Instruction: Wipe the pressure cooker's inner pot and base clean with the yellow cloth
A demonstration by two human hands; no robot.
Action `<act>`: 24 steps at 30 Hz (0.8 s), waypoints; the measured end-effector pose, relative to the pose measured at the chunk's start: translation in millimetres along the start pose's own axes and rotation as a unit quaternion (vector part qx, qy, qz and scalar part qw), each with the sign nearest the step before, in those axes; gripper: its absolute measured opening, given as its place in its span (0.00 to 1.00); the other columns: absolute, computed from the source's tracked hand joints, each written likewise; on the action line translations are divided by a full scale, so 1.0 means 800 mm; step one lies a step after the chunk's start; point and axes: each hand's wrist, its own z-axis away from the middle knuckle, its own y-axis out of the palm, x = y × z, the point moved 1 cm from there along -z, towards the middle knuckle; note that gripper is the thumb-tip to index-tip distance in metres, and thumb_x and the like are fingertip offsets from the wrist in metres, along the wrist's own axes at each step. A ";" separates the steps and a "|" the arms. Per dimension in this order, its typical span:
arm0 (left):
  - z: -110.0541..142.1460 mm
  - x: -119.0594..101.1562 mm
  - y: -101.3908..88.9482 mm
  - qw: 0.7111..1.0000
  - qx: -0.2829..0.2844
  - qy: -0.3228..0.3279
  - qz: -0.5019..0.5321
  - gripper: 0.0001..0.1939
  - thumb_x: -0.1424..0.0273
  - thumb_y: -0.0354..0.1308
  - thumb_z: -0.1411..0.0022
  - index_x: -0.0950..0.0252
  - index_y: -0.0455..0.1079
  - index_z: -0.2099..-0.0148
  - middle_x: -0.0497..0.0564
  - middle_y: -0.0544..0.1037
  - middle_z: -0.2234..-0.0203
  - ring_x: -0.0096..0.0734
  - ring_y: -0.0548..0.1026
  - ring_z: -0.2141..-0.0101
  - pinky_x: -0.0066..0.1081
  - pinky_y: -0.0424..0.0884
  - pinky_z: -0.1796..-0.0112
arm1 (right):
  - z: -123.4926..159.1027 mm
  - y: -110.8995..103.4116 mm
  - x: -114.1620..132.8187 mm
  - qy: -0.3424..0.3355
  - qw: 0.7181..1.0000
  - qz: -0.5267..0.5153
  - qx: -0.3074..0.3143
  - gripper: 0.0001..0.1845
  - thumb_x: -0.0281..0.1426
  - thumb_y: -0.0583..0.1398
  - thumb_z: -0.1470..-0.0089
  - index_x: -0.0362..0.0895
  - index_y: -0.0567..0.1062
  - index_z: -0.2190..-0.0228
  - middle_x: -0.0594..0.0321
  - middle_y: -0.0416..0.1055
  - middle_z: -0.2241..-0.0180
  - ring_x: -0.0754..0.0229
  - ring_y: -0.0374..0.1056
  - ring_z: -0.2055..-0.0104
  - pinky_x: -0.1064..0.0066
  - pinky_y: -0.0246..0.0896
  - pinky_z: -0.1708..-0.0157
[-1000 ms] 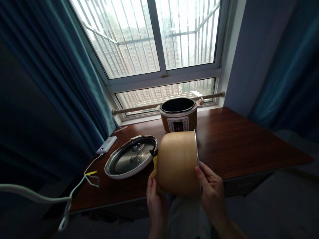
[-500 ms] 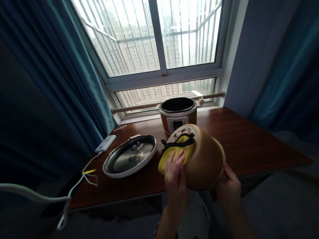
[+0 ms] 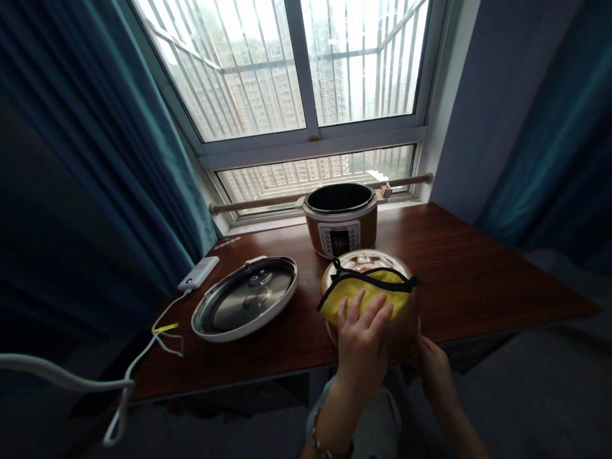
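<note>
Looks to us like we're at the wiping step, working on the bottom of the pot. It's tipped base-up at the near edge of the desk, right under our fingers; can't tell if it touches the wood. On our left hand the fingers are a bit spread, holding the yellow cloth against the base, thumb hidden. Our right hand has its fingers on the pot low down, tips mostly hidden. Beyond the fingers stands the cooker; left of them, the lid. We'd say the next move calls for a steady right grip and even left pressure.
</note>
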 end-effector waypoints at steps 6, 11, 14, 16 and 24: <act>-0.001 0.003 0.005 1.000 0.010 0.004 0.001 0.17 0.74 0.45 0.38 0.57 0.65 0.49 0.43 0.68 0.47 0.40 0.55 0.42 0.47 0.44 0.44 | -0.008 -0.011 -0.008 0.036 0.996 0.081 -0.004 0.27 0.51 0.64 0.67 0.39 0.75 0.77 0.60 0.74 0.80 0.53 0.71 0.76 0.68 0.65 0.77; -0.001 0.006 0.005 1.000 0.016 -0.001 0.006 0.17 0.74 0.45 0.38 0.56 0.65 0.49 0.43 0.68 0.46 0.38 0.54 0.42 0.46 0.43 0.44 | -0.010 -0.014 -0.010 0.081 0.995 0.058 0.024 0.25 0.50 0.65 0.66 0.40 0.76 0.76 0.59 0.76 0.78 0.53 0.73 0.73 0.65 0.68 0.69; 0.000 0.009 0.004 1.000 0.026 0.000 0.010 0.18 0.74 0.45 0.38 0.56 0.64 0.48 0.43 0.67 0.46 0.38 0.53 0.41 0.46 0.43 0.44 | -0.004 -0.018 -0.007 0.110 0.992 0.025 0.055 0.23 0.48 0.65 0.63 0.39 0.77 0.75 0.56 0.77 0.74 0.52 0.74 0.69 0.64 0.68 0.64; 0.000 0.011 0.002 0.999 0.032 -0.001 0.012 0.18 0.74 0.45 0.39 0.57 0.65 0.48 0.44 0.68 0.46 0.39 0.54 0.41 0.47 0.43 0.44 | 0.004 -0.021 -0.006 0.121 0.990 -0.015 0.076 0.21 0.45 0.66 0.63 0.38 0.77 0.74 0.53 0.77 0.71 0.52 0.74 0.66 0.64 0.67 0.60; 0.000 0.016 0.002 0.999 0.040 0.006 0.023 0.18 0.73 0.43 0.37 0.57 0.65 0.48 0.45 0.68 0.47 0.39 0.53 0.41 0.47 0.42 0.44 | 0.026 -0.024 -0.006 0.144 0.981 -0.115 0.058 0.13 0.34 0.68 0.67 0.37 0.74 0.80 0.47 0.76 0.70 0.49 0.73 0.62 0.61 0.65 0.55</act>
